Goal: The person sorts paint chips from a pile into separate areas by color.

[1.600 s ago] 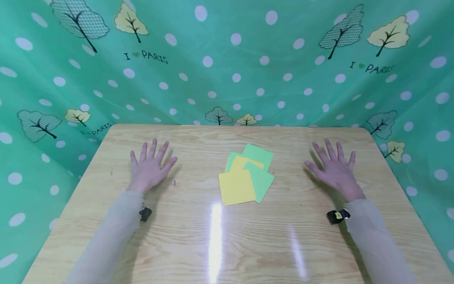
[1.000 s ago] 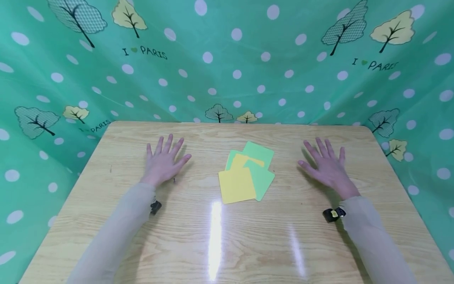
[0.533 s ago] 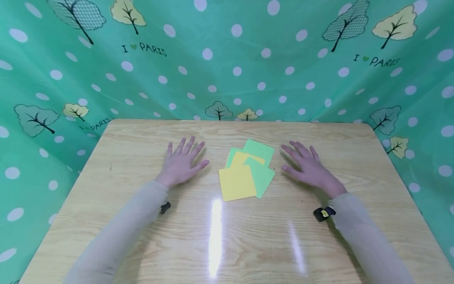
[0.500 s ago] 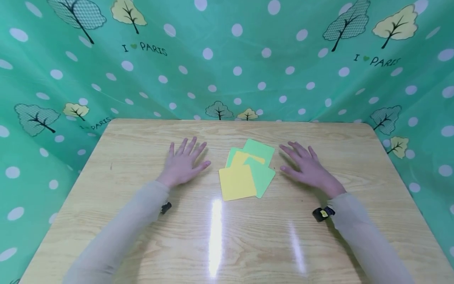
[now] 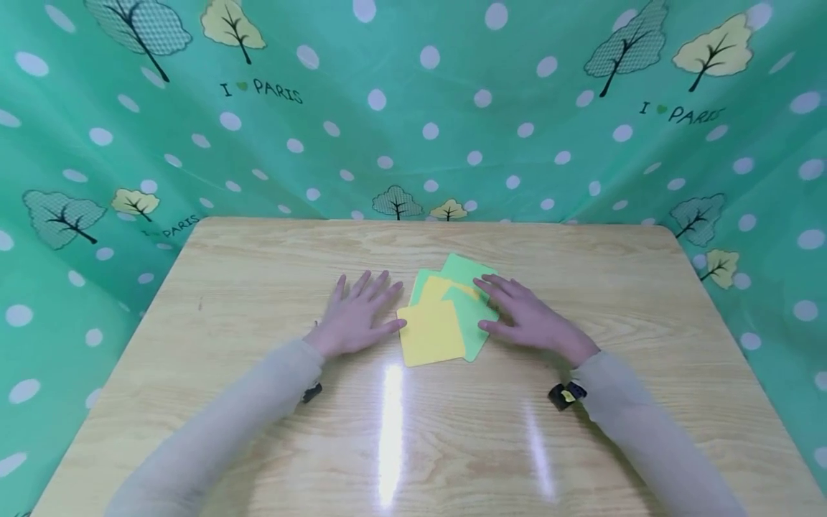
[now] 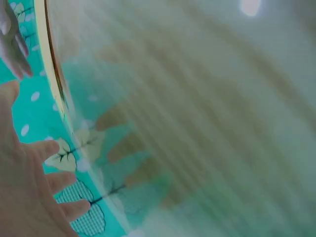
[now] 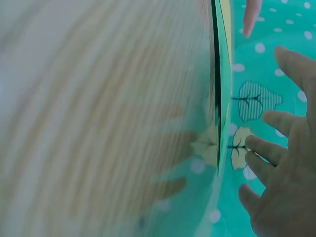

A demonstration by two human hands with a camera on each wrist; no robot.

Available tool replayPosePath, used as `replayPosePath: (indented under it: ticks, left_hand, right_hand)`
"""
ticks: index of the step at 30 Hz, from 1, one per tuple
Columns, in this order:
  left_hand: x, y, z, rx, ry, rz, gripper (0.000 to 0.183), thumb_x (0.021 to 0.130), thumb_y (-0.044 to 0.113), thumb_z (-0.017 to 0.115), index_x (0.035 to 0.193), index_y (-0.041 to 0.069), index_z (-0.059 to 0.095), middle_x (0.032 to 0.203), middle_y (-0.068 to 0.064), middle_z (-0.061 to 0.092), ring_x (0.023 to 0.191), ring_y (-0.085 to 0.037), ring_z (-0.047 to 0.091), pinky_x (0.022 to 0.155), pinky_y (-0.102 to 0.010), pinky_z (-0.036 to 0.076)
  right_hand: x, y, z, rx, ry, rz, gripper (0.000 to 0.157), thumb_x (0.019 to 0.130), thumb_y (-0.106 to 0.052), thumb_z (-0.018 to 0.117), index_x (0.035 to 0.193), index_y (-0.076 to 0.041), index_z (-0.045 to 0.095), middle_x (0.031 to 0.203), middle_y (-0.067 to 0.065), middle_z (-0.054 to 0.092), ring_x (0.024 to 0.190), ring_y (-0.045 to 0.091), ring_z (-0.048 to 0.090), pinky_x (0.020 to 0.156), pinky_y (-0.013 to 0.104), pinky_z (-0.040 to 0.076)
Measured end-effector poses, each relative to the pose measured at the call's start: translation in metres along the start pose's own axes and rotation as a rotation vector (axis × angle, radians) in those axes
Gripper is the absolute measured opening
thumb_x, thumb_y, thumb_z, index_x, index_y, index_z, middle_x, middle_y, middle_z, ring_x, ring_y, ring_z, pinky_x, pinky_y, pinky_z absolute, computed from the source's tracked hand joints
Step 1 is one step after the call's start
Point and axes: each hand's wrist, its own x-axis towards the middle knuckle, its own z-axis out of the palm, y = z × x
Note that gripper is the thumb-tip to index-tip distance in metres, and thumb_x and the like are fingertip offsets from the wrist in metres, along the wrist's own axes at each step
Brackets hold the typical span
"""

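Observation:
Several square paper cards lie overlapping in the middle of the table. In the head view a yellow card [image 5: 431, 334] is on top at the near left, a green card [image 5: 473, 327] beside it, another green card [image 5: 466, 268] behind. My left hand [image 5: 355, 319] is left of the pile with fingers spread, its thumb tip overlapping the yellow card's left edge. From the right, my right hand [image 5: 526, 316] reaches over the green cards with fingers extended, its fingertips overlapping their right edges. Seen edge-on in the right wrist view, the cards [image 7: 224, 74] form a thin strip near my right hand [image 7: 291, 158].
The pale wooden table [image 5: 271, 445] shows glare streaks near its front. A teal curtain [image 5: 336, 115] with white dots and printed trees hangs behind and at both sides. Each wrist carries a small black camera [image 5: 567, 395].
Both hands have moved inward from the table's sides to the cards, the left going right and the right going left. The cards have stayed in place.

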Motion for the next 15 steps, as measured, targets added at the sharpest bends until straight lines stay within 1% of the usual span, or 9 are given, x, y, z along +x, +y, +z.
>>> replayPosePath:
  ticks: [4, 7, 15]
  left_hand:
    - [-0.004, 0.006, 0.004, -0.005, -0.005, 0.021, 0.079, 0.092, 0.073, 0.027, 0.156, 0.027, 0.018, 0.16, -0.003, 0.01, 0.145, -0.033, 0.006, 0.111, -0.061, -0.005]
    - [-0.005, 0.011, 0.005, -0.011, -0.004, 0.031, 0.08, 0.091, 0.073, 0.029, 0.156, 0.026, 0.02, 0.16, -0.003, 0.012, 0.145, -0.033, 0.007, 0.111, -0.061, -0.005]
    - [-0.007, 0.022, 0.004, 0.042, -0.067, 0.038, 0.086, 0.088, 0.077, 0.028, 0.156, 0.025, 0.016, 0.16, -0.003, 0.009, 0.145, -0.033, 0.006, 0.111, -0.06, -0.007]
  right_hand:
    - [0.004, -0.008, 0.004, 0.0, -0.026, -0.012, 0.076, 0.094, -0.044, 0.058, 0.154, -0.01, 0.025, 0.155, 0.017, 0.024, 0.141, 0.038, 0.021, 0.11, 0.058, 0.023]
    - [0.006, -0.013, 0.004, 0.003, -0.036, -0.031, 0.077, 0.093, -0.044, 0.06, 0.153, -0.011, 0.027, 0.155, 0.016, 0.025, 0.14, 0.038, 0.023, 0.109, 0.057, 0.026]
    - [0.011, -0.022, 0.008, 0.015, -0.07, -0.062, 0.078, 0.091, -0.042, 0.064, 0.152, -0.01, 0.029, 0.155, 0.016, 0.025, 0.139, 0.035, 0.027, 0.108, 0.056, 0.03]
